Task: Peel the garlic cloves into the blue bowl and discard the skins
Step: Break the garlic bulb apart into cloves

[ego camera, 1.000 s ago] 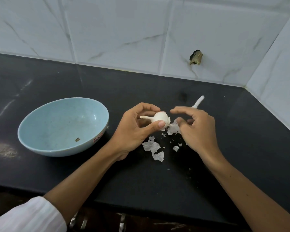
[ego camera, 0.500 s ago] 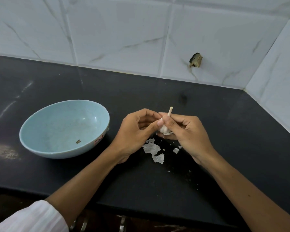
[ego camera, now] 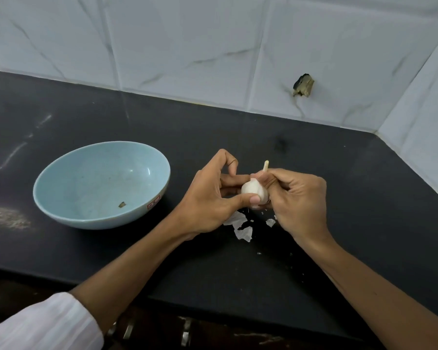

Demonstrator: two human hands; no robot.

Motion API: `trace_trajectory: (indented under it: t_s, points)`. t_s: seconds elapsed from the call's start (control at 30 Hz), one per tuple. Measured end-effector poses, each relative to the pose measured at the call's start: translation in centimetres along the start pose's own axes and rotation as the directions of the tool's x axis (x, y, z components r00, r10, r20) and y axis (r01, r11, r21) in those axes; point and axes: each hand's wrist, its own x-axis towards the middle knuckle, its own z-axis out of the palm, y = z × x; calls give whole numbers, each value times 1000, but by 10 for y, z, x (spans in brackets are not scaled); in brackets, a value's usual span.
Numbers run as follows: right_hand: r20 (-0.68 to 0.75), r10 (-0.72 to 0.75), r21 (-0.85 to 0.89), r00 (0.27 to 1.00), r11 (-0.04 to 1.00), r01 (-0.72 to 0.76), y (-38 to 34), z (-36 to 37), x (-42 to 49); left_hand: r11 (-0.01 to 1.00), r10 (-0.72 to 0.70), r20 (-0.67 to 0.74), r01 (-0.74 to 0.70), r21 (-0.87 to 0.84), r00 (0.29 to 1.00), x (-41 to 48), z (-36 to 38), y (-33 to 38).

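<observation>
A white garlic bulb [ego camera: 254, 188] with a short pale stem pointing up sits between both hands above the black counter. My left hand [ego camera: 210, 198] grips it from the left, thumb pressed on its lower front. My right hand [ego camera: 295, 198] holds its right side near the stem, fingers curled round it. Torn white skins [ego camera: 240, 224] lie on the counter just below the hands. The blue bowl [ego camera: 61, 205] stands to the left; only a small dark speck [ego camera: 122, 204] lies in it.
The black counter [ego camera: 364, 210] meets white marble-patterned tiled walls at the back and right, forming a corner. A chipped hole [ego camera: 303, 85] marks the back wall. The counter's front edge runs below my forearms.
My right hand went from apart from the bulb to holding it. The bulb turned so its stem points up instead of left. The view shifted slightly.
</observation>
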Motion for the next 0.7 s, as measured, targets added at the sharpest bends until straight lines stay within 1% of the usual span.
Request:
trace_trajectory:
  t_s: [0.07,0.13,0.23,0.4,0.53,0.6,0.7]
  points:
    - [-21,-51,-45,998,998,50,2,-3,2,1000,0,24,0,-30,1000,0,1,1]
    - [-33,-61,-72,998,996,59,1,-3,4,999,5,27,-3,-48,1000,1,2,3]
    - [-55,14,-22,998,1000,-15,-3,-3,6,999,14,21,-12,-51,1000,1,2,4]
    - [-81,93,52,992,995,-89,-6,-4,6,998,-16,5,17,-63,1000,1,2,2]
    - [-63,103,78,993,992,-98,-5,-5,6,996,-38,4,38,-77,999,1,1,2]
    - [-24,127,71,992,990,-126,-5,-6,9,999,-35,-10,34,-41,999,0,1,1]
    - [34,207,84,978,974,-210,-6,-5,10,991,24,-98,-11,132,995,0,2,0]
